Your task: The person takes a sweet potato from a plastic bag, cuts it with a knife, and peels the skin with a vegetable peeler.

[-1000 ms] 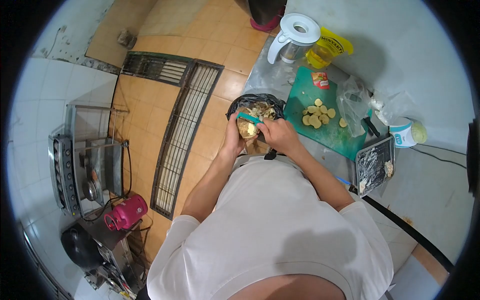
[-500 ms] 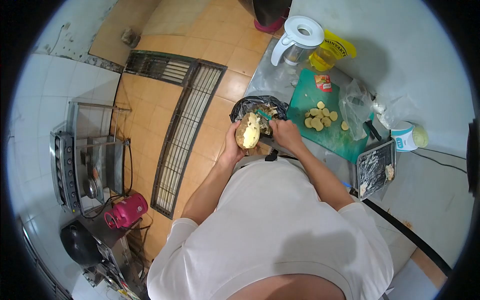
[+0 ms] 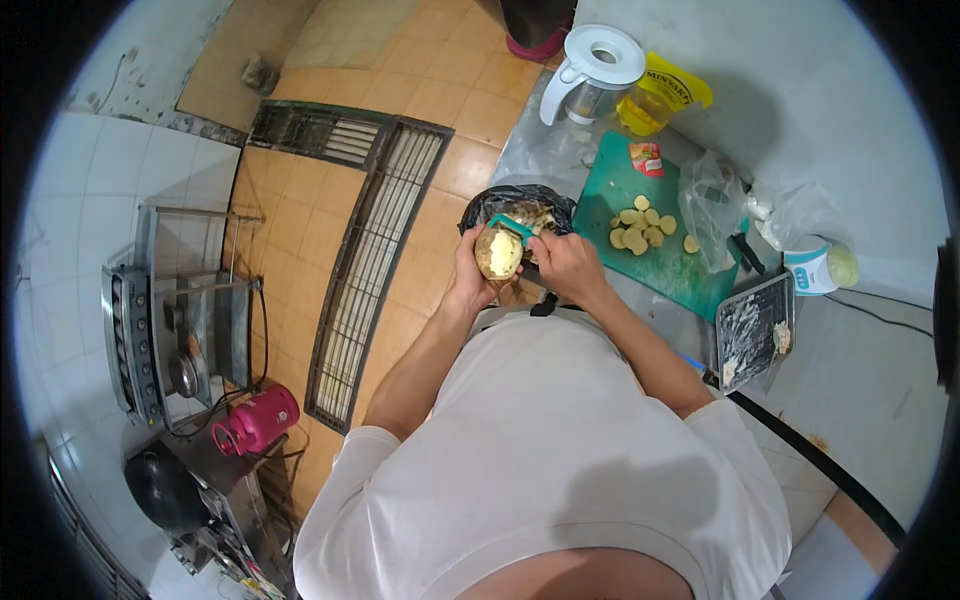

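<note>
A partly peeled potato, pale yellow on one face and brown-skinned elsewhere, rests in my left hand, whose fingers wrap round its side. My right hand grips a green peeler, and the peeler's head lies at the potato's far end. Just beyond both hands is a black plastic bag with peelings in it. To the right, several pale potato slices lie on a green cutting board.
A white-lidded jug and a yellow pouch stand behind the board. At right are a clear plastic bag, a knife handle, a smeared metal tray and a white-and-blue device. A pink gas cylinder is at left.
The peeler has moved left onto the potato's far end. My left hand has tilted the potato, which now looks shorter and rounder.
</note>
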A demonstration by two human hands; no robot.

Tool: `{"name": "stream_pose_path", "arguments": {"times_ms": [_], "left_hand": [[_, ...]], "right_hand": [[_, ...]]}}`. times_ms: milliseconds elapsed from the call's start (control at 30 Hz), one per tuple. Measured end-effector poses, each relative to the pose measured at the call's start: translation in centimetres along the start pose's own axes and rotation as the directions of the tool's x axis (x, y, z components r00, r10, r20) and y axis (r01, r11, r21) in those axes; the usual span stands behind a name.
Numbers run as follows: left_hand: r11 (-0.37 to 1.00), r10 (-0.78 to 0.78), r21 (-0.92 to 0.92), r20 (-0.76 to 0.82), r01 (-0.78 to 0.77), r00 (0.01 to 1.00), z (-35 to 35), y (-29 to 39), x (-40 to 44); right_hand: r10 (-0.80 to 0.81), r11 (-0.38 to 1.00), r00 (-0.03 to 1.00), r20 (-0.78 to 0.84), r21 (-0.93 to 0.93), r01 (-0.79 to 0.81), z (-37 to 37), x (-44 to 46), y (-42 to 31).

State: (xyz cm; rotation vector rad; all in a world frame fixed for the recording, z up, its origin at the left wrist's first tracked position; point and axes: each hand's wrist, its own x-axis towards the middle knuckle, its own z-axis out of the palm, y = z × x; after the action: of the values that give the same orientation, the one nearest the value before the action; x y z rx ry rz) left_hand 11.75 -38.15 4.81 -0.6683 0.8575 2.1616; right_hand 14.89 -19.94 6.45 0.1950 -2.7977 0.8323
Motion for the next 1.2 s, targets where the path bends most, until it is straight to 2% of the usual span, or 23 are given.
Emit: {"name": "stream_pose_path", "arguments": {"times_ms": [100, 200, 300, 400, 433, 500, 600, 667, 700, 800, 900, 1000, 1100, 1200], "left_hand": [[1.0, 0.003, -0.004, -0.001, -0.003, 1.0, -0.3, -0.1, -0.1], [0.999, 0.022, 0.025, 0.024, -0.023, 0.999, 0.3, -0.6, -0.8], [0.998, 0.028, 0.048, 0.059, -0.031, 0.998, 1.0, -0.5, -1.9], [0.998, 0.053, 0.033, 0.131, -0.057, 0.99, 0.4, -0.3, -1.5], [0.997, 0.064, 0.029, 0.156, -0.07, 0.986, 0.0, -0.2, -1.4], [0.995, 0.095, 0.01, 0.141, -0.097, 0.985, -0.8, -0.1, -1.5], [0.99, 0.137, -0.04, 0.07, -0.134, 0.988, -1.8, -0.1, -1.3], [0.985, 0.159, -0.073, 0.073, -0.154, 0.985, -2.7, 0.1, -1.1], [0.986, 0.152, -0.077, 0.022, -0.15, 0.988, -2.5, 0.2, -1.3], [0.982, 0.175, -0.065, -0.019, -0.175, 0.984, -2.2, 0.5, -1.5], [0.987, 0.154, -0.052, -0.004, -0.154, 0.988, -2.2, 0.7, -1.5], [0.985, 0.12, -0.129, 0.031, -0.115, 0.992, -1.2, 0.7, -1.8], [0.976, 0.024, -0.219, 0.117, 0.002, 0.993, -2.5, 0.2, -0.4], [0.981, -0.007, -0.193, 0.124, 0.031, 0.992, -2.3, 0.2, 0.1]], "right_hand": [[0.06, 0.998, 0.994, 0.093, -0.01, -0.06, 0.3, 0.4, 0.1], [0.189, 0.982, 0.971, 0.147, -0.013, -0.189, 0.7, 1.0, 0.8], [0.225, 0.974, 0.934, 0.277, -0.08, -0.211, 2.6, 0.0, 2.5], [0.274, 0.962, 0.909, 0.314, -0.082, -0.261, 5.3, -1.1, 4.5], [0.319, 0.941, 0.869, 0.379, -0.021, -0.337, 5.4, -1.0, 5.0], [0.39, 0.863, 0.766, 0.511, 0.087, -0.498, 5.4, -0.4, 5.5], [0.378, 0.77, 0.674, 0.635, 0.188, -0.609, 4.3, 0.2, 5.9], [0.336, 0.575, 0.614, 0.715, 0.361, -0.734, 2.6, 0.6, 4.9], [0.302, 0.457, 0.588, 0.75, 0.428, -0.78, 2.1, 0.7, 4.5], [0.232, 0.329, 0.598, 0.767, 0.516, -0.791, 1.7, 0.6, 4.5], [0.218, 0.256, 0.608, 0.763, 0.556, -0.791, 1.2, 0.5, 4.1], [0.196, 0.294, 0.646, 0.738, 0.584, -0.757, 0.9, 0.6, 3.8], [0.174, 0.258, 0.649, 0.741, 0.602, -0.756, 0.8, 0.9, 3.5], [0.179, 0.18, 0.622, 0.763, 0.596, -0.783, 0.1, 1.2, 2.8]]}}
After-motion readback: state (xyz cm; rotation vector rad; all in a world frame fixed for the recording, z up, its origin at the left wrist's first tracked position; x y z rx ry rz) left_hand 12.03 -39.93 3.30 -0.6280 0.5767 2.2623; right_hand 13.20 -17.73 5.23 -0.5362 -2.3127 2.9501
